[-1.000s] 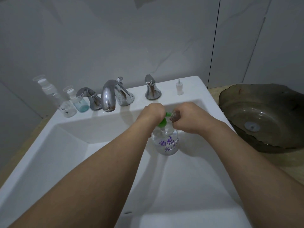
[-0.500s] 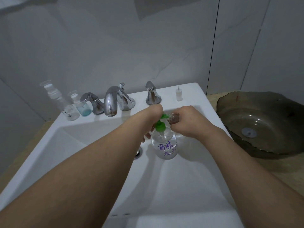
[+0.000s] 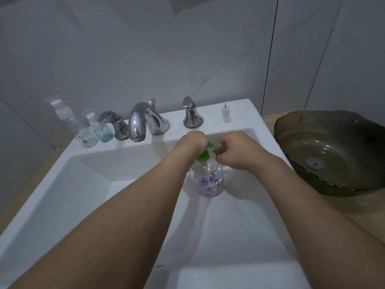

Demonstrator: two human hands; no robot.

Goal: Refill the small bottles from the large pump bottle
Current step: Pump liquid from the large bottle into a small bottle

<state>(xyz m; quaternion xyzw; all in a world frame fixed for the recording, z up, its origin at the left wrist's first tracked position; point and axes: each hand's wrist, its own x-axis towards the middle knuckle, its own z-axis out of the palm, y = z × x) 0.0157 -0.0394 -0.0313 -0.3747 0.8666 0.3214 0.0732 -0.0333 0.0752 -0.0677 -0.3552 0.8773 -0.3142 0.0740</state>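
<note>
Hands meet over a white sink (image 3: 68,197): left hand (image 3: 192,142) curls over the green pump head of the large pump bottle (image 3: 209,180), right hand (image 3: 237,151) grips a small bottle (image 3: 219,147) at the nozzle. Short, steady presses with the mouth kept touching the spout should prevent spills.
</note>
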